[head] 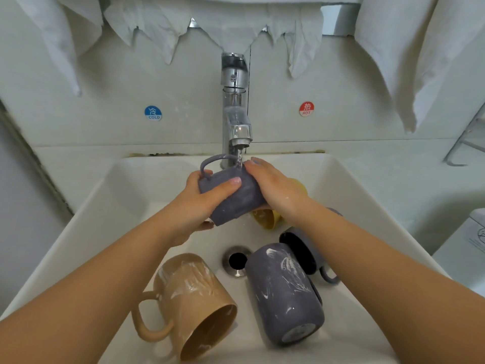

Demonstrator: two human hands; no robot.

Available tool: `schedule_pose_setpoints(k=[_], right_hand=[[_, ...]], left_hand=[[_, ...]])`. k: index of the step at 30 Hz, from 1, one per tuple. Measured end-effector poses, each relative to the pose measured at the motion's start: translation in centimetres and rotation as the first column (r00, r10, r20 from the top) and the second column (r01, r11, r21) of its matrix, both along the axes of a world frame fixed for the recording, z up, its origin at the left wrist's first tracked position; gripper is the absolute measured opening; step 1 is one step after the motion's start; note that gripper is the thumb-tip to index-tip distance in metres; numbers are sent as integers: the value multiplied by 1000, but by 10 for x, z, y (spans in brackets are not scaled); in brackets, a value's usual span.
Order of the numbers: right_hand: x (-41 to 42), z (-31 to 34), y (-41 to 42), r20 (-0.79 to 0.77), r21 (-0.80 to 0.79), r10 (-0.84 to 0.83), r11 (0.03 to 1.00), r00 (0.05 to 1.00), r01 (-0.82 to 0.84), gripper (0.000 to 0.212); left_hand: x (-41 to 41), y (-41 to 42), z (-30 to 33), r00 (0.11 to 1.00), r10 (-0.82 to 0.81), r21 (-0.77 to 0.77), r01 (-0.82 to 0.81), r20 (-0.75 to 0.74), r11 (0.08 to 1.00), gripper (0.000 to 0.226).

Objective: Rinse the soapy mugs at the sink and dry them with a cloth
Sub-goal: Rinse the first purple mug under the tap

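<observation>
I see the left hand (202, 198) curled round a matte purple mug (231, 195) lying sideways under the chrome tap (235, 119), water running; the right hand (273, 187) lies flat-fingered against its far side. In the white basin (349, 195): a glossy tan mug (194, 306) near left, a soap-streaked purple mug (286, 292) near right, both tipped over. Behind sit a yellow mug (267, 219), mostly hidden, and possibly another grey one.

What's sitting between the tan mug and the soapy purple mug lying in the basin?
In the head view, only the drain and bare wet basin lie between the tan mug and the purple mug.
</observation>
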State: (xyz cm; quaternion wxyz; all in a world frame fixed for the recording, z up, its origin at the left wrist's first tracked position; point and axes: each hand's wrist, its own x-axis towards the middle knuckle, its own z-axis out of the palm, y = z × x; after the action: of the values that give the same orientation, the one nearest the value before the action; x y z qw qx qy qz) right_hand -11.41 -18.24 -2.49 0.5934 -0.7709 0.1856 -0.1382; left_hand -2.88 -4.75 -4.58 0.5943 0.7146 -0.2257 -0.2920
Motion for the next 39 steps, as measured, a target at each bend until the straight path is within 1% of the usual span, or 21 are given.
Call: schedule_pose_setpoints(k=[3, 4, 5, 7, 9, 11, 12, 13, 14, 15, 17, 19, 22, 26, 28, 31, 32, 34, 36, 37, 39], right_hand=[[-2, -1, -1, -4, 154, 46, 987, 999, -45, 30], [-3, -2, -4, 4, 177, 53, 983, 999, -53, 32], [-3, -2, -6, 9, 149, 57, 987, 998, -58, 34], [-4, -2, -10, 33, -35, 55, 998, 998, -54, 28], [-5, 0, -5, 133, -235, 56, 972, 989, -23, 15], [-4, -1, 0, 245, -477, 51, 876, 968, 74, 6], [-3, -1, 3, 265, -570, 68, 816, 962, 100, 6], [-2, 0, 5, 267, -615, 83, 781, 960, 104, 10], [-2, 1, 7, 258, -605, 89, 791, 962, 89, 12], [-2, 3, 7, 257, -546, 88, 835, 962, 70, 12], [-4, 9, 8, 253, -313, 71, 950, 965, 12, 18], [-4, 11, 7, 175, -84, 58, 996, 983, -44, 29], [0, 7, 1, 87, 157, 76, 984, 993, -89, 32], [3, 4, -6, 60, 398, 164, 901, 985, -174, 23], [6, 1, -4, 30, 419, 146, 897, 989, -145, 29], [16, -4, 3, -13, 429, 18, 903, 1000, -11, 54], [17, -5, 5, -16, 456, -22, 890, 1000, 27, 57], [18, -6, 4, 3, 491, -45, 871, 999, 38, 51], [17, -3, 3, 32, 502, -8, 865, 999, -9, 41], [16, -2, 2, 47, 513, 19, 857, 999, -41, 37], [16, 1, 3, 69, 548, 57, 832, 996, -86, 30]], left_hand=[[10, 6, -1, 996, -73, 54, 69, 59, 996, 94], [12, 7, -1, 992, -88, 38, 85, 94, 996, 97], [13, 6, -2, 984, -100, 13, 99, 146, 995, 94], [10, 5, 0, 962, -120, -43, 134, 245, 990, 77], [7, 3, 1, 949, -128, -52, 149, 287, 987, 71], [9, 3, 2, 936, -128, 12, 131, 328, 991, 83], [11, 4, 2, 930, -134, 55, 122, 342, 991, 91], [13, 6, 2, 928, -146, 75, 128, 342, 989, 94], [15, 7, 3, 929, -154, 75, 137, 335, 988, 94], [15, 7, 3, 930, -156, 74, 139, 332, 987, 93], [15, 8, 4, 935, -139, 85, 117, 327, 990, 95], [15, 8, 4, 952, -106, 99, 81, 288, 992, 99], [19, 8, 2, 983, -42, 82, 27, 181, 996, 106], [30, 10, 2, 999, 18, -31, -19, -34, 999, 101], [30, 8, 1, 997, 34, -64, -38, -68, 997, 104], [22, 2, -3, 992, 120, -54, -123, -46, 991, 112], [20, 0, -4, 987, 156, -57, -158, -50, 986, 111], [20, -1, -4, 974, 201, -95, -211, -102, 973, 105], [20, 1, -4, 962, 190, -131, -218, -195, 967, 106], [21, 2, -4, 955, 171, -135, -208, -243, 969, 101], [19, 4, -2, 944, 172, -88, -204, -281, 975, 69]])
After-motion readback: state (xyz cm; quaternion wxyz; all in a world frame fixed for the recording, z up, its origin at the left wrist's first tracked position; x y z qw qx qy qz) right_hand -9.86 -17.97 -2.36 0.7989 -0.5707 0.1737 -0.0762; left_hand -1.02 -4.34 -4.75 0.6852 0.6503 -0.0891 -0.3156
